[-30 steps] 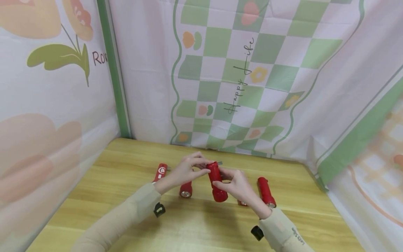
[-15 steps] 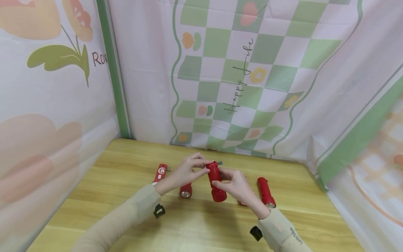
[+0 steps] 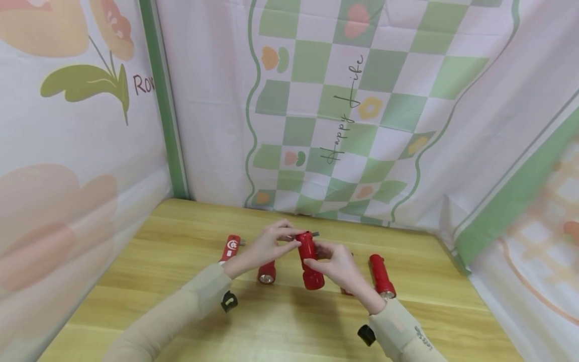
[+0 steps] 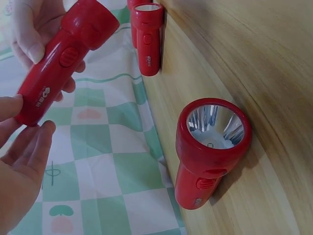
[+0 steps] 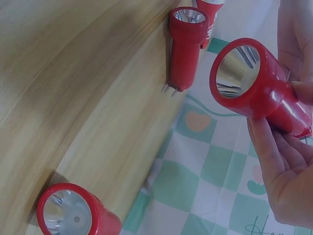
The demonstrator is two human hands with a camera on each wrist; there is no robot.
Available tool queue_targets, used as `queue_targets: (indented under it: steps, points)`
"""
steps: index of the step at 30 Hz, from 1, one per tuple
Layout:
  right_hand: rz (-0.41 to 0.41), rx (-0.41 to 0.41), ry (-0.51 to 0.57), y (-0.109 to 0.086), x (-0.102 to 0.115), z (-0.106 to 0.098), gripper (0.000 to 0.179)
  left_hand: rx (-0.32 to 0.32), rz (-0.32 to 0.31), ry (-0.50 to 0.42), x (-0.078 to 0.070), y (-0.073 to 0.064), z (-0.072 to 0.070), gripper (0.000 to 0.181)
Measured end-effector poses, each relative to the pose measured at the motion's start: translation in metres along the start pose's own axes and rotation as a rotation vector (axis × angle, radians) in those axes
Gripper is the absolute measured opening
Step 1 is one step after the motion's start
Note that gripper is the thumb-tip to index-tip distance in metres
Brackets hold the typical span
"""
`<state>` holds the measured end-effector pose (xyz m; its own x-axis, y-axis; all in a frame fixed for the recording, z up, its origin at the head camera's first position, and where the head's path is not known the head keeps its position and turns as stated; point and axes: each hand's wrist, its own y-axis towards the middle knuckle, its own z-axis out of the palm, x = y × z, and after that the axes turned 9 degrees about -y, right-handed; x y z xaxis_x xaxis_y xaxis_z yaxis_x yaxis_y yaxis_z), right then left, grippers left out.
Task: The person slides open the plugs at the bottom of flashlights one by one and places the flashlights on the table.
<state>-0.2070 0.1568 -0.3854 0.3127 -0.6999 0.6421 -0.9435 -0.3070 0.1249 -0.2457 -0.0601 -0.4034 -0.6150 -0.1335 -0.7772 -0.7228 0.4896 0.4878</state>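
Observation:
Above the table, both hands hold a red flashlight [image 3: 310, 264], its lamp end pointing down toward the near side. My right hand [image 3: 341, 266] grips the body near the head, thumb on the near side. At the tail end, the thumb and fingers of my left hand [image 3: 269, 244] pinch the flashlight. Small grey plug prongs [image 3: 315, 234] stick out beside that end. The slide switch [image 4: 69, 57] shows in the left wrist view. In the right wrist view, the reflector [image 5: 238, 71] faces the camera.
Several more flashlights lie on the wooden table [image 3: 280, 327]: one with a white label [image 3: 232, 245] at left, one [image 3: 267, 273] beside the left hand, one [image 3: 347, 291] mostly hidden behind the right wrist, and one [image 3: 382, 276] at right. A printed curtain [image 3: 217, 125] hangs behind.
The held flashlight and right hand have drifted very slightly left. Both hands keep the same hold, and the other flashlights stay where they were.

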Motion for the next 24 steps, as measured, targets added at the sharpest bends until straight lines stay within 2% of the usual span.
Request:
queue_targets:
  steps: [11, 19, 24]
  points:
    - [0.036, -0.039, 0.064, 0.005, -0.003, 0.002, 0.044, -0.006, -0.012, 0.002, -0.003, 0.005, 0.001, 0.035]
    - [0.06, -0.042, 0.073, 0.007, -0.006, 0.0, 0.045, 0.013, -0.041, 0.06, -0.004, 0.012, 0.003, 0.034]
    - [0.091, -0.052, 0.101, 0.008, -0.007, 0.0, 0.047, 0.003, -0.063, 0.027, -0.002, 0.016, 0.004, 0.035]
